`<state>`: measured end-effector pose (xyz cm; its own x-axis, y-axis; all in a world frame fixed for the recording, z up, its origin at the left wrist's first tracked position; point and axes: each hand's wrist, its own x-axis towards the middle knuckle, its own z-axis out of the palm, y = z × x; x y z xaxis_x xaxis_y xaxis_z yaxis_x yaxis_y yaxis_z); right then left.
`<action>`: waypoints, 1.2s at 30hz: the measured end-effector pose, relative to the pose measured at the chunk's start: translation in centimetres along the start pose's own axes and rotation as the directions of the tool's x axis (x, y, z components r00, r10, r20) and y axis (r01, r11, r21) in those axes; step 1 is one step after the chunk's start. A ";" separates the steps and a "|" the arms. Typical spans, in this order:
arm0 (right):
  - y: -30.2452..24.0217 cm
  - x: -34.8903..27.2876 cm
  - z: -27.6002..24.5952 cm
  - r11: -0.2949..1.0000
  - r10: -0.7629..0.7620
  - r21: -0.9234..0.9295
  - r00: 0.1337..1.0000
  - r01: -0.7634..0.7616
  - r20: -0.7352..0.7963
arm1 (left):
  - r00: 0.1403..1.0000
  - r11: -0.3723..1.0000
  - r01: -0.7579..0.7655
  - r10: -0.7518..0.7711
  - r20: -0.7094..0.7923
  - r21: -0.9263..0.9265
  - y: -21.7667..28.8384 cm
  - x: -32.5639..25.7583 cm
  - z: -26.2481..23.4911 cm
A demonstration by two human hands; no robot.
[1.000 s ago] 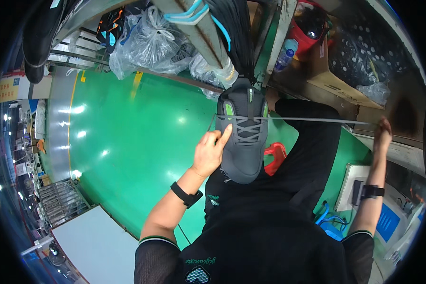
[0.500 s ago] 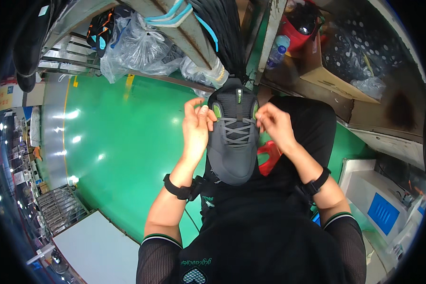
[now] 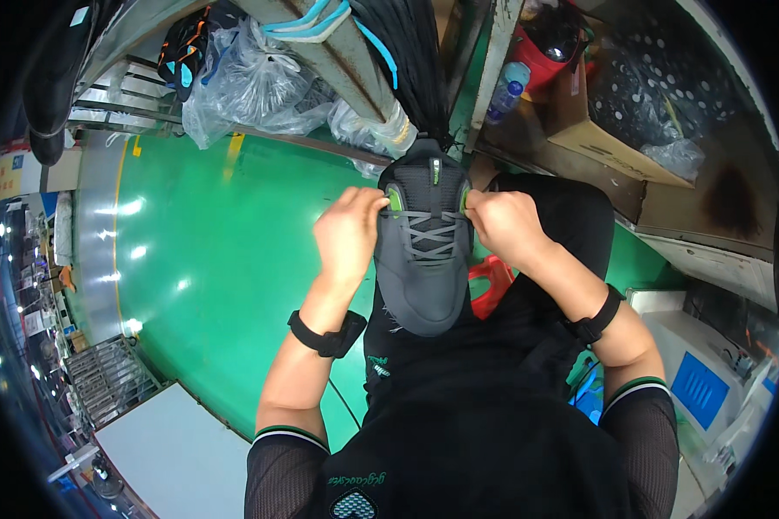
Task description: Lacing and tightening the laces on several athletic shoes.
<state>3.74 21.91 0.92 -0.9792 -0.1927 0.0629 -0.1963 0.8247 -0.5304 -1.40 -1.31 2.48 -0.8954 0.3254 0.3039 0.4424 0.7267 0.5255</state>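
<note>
Below the grip loomed a green-lettered black shirt! Mid-grip sat the grey shoe, left hand and right hand pinched tight on its sides, exact hold unclear; between them, a tongue tab flashed green print.

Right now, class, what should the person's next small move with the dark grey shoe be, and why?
Probably the left hand and right hand should ease apart, gently snugging the flat grey lace: their fingers are bunched at opposite sides of the dark grey lace-up shoe, near the lace's top row. Whether they grip the lace ends is hidden.
</note>
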 end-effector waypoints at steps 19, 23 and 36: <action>3.4 5.4 -3.4 0.795 -0.600 0.084 0.757 0.601 0.259 | 0.662 0.787 -0.468 0.011 0.749 0.402 4.2 5.5 -1.9; 3.5 6.3 -3.6 0.774 -0.624 0.133 0.710 0.619 0.327 | 0.597 0.892 -0.267 -0.143 0.789 0.364 3.3 6.6 -1.4; 5.5 5.9 -2.6 0.791 -0.610 0.304 0.716 0.531 0.338 | 0.391 0.695 -0.704 0.555 0.734 -0.150 0.2 9.3 -2.3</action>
<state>-3.24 26.67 0.59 -0.5645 -0.8213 0.0829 -0.6597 0.3885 -0.6433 -9.48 0.51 7.22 -0.1413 0.9747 -0.1734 0.9448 0.1851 0.2705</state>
